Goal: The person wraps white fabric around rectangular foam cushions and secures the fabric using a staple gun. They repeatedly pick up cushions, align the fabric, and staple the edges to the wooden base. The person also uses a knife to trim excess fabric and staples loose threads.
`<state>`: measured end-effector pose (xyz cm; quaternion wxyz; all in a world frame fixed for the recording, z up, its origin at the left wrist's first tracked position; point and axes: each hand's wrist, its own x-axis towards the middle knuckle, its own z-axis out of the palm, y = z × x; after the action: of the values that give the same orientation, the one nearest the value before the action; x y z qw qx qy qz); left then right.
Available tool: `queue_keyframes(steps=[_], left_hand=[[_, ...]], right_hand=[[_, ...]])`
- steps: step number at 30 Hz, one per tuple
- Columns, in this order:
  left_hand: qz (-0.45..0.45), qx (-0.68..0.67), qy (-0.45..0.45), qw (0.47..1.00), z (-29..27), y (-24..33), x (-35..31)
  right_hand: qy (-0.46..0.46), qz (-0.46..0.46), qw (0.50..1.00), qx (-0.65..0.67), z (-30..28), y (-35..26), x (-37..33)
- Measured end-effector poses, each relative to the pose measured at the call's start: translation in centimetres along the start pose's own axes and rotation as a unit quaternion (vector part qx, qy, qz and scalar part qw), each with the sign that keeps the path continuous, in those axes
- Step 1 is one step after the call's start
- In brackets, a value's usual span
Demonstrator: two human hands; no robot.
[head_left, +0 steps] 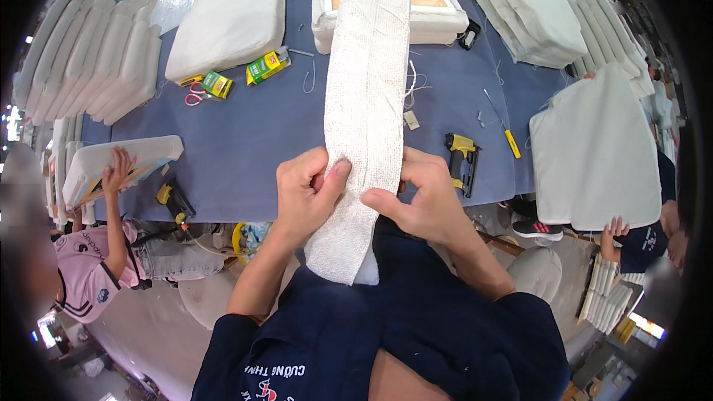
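A long strip of white woven upholstery fabric [368,74] runs from the far side of the table down to my lap, a lengthwise seam along its middle. On its left edge my left hand [312,186] pinches the cloth, thumb on top. Opposite, my right hand [420,197] grips the right edge, its thumb pressed on the surface and the fingers hidden beneath. Behind the strip, a white cushion with a wooden frame [438,7] lies at the far middle. A yellow and black staple gun [462,163] rests to the right of my right hand.
Stacked white cushions [230,26] stand far left, with more cushions [527,7] far right. Red-handled scissors [196,94], small green boxes [266,67] and a yellow-handled screwdriver [511,141] lie on the blue-grey table [245,156]. Co-workers at both sides hold cushions; another staple gun [175,199] is near the left one.
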<state>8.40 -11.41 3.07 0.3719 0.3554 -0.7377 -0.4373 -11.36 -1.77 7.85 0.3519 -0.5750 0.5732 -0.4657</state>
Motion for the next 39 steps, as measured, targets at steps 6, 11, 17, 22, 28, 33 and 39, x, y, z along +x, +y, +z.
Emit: queue_keyframes(steps=[6, 11, 17, 22, 28, 33, 39], left_hand=[[0.016, -0.079, -0.064, 0.995, -1.2, -1.0, 1.5], [0.159, -0.049, -0.054, 0.985, -3.2, -2.5, 2.7], [0.285, 0.177, -0.146, 0.931, -6.3, -0.5, 5.4], [0.301, 0.202, -0.103, 0.926, -7.7, -2.7, 4.9], [0.219, 0.167, -0.116, 0.954, -9.4, -2.8, 3.0], [0.212, 0.255, -0.117, 0.936, -10.7, -3.0, 3.2], [0.235, 0.309, -0.056, 0.920, -11.4, -4.0, 4.2]], right_hand=[[-0.014, 0.040, 0.966, 0.255, 1.0, 4.1, -0.2], [-0.007, -0.058, 0.957, 0.285, 2.8, 6.6, 0.6], [-0.015, -0.117, 0.975, 0.191, 4.2, 5.8, 3.0], [-0.032, -0.135, 0.985, 0.104, 6.0, 5.0, 4.5], [-0.008, -0.194, 0.971, 0.136, 9.3, 6.5, 6.3], [-0.028, -0.171, 0.970, 0.171, 9.9, 6.4, 7.4], [0.006, -0.141, 0.983, 0.117, 11.4, 4.7, 9.0]])
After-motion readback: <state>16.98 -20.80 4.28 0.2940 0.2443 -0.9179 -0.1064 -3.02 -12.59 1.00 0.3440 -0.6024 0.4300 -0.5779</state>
